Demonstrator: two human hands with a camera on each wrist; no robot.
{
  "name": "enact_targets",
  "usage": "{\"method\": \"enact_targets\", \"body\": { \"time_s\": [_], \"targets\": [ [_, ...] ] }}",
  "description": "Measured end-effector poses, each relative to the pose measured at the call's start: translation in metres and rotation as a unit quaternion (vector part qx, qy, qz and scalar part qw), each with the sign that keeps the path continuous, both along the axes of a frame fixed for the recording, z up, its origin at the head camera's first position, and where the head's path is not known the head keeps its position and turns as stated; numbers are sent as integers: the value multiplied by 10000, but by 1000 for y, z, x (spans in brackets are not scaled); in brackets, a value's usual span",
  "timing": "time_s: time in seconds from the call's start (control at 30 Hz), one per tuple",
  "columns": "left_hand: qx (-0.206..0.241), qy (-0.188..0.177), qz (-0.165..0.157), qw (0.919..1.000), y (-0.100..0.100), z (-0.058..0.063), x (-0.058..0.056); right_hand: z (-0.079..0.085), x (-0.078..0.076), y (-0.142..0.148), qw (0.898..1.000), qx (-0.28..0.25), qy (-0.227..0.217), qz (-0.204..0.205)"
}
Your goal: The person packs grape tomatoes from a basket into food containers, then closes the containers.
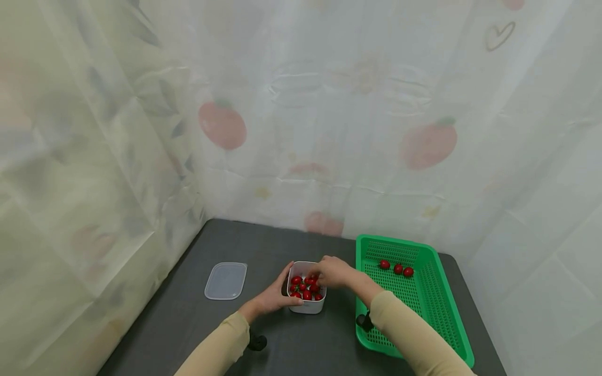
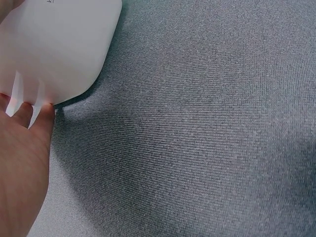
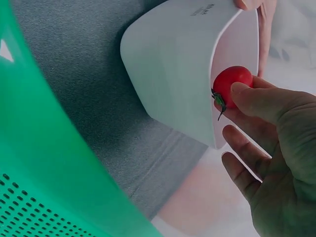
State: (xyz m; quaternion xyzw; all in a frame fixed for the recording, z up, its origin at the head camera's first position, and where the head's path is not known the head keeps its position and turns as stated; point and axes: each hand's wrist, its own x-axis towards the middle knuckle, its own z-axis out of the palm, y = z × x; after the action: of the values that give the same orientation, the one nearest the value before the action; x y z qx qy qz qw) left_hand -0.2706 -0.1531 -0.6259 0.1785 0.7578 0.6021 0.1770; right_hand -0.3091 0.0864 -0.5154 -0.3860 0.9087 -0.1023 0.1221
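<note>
A white plastic container (image 1: 307, 309) stands on the dark table, with several red cherry tomatoes (image 1: 307, 295) inside. My left hand (image 1: 273, 297) grips its left side, thumb over the front rim; in the left wrist view the fingertips (image 2: 45, 112) press against the white wall. Over the right part of the opening is my right hand (image 1: 333, 271). Its thumb and forefinger pinch a single cherry tomato (image 3: 234, 81) with a green stem, right at the container's rim in the right wrist view, while the other fingers are loosely bent.
To the right, a green perforated basket (image 1: 364, 256) holds 3 cherry tomatoes (image 1: 398, 269) near its far end; my right forearm crosses over it. A translucent square lid (image 1: 226, 281) lies flat on the left of the table (image 1: 277, 243). Printed curtains (image 1: 301, 130) hang behind and beside the table.
</note>
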Motion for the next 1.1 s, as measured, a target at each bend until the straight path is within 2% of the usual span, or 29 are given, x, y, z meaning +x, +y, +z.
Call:
{"method": "enact_targets", "body": {
  "time_s": [0.27,0.5,0.63,0.87,1.1],
  "targets": [
    [-71,51,-32,10000,0,0,0,-3,2,0,9997,36,101,205],
    [-140,34,-13,9999,0,0,-1,-5,4,1,9999,103,15,87],
    [-128,82,-4,9999,0,0,-1,-5,4,5,10000,-40,14,-34],
    [287,-141,-147,9994,1,1,0,1,0,23,9986,-366,389,-22],
    [89,-59,4,9999,1,0,0,10,-4,47,9954,-709,608,-229]
  ]
}}
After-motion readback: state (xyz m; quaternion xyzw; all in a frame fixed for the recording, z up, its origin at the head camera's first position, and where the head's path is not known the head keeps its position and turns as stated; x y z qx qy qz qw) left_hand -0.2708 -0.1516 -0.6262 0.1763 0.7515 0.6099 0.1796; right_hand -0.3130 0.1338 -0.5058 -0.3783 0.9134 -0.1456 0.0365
